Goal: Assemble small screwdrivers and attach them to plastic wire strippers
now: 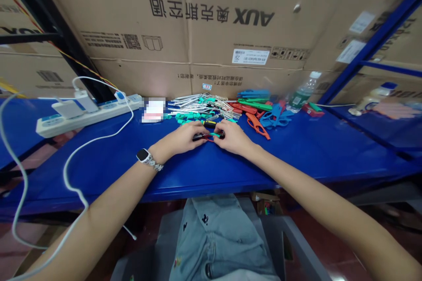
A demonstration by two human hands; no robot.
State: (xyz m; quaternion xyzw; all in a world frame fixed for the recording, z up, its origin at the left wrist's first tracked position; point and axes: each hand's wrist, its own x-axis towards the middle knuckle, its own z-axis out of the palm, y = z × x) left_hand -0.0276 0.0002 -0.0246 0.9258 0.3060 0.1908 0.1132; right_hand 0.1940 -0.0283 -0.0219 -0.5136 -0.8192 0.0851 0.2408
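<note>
My left hand (191, 137) is closed in a pinch on a small dark piece (198, 136) with a shiny part. Opposite it, my right hand (232, 137) pinches a small green-and-black piece (217, 134). A thin red strip (210, 139) runs between the fingertips; whether these parts form one object I cannot tell. Just beyond my fingers lies a yellow-and-black handle (209, 124). Behind that spreads a heap of silvery rods (194, 103) with green pieces (189, 117) along its near side. Red and orange plastic handles (258, 126) lie right of my right hand.
Blue plastic handles (277, 116) and a bottle (303, 92) stand farther right on the blue table (211, 175). At left is a white power strip (89, 114) with a trailing white cable (67, 171). A cardboard sheet (184, 44) walls off the back.
</note>
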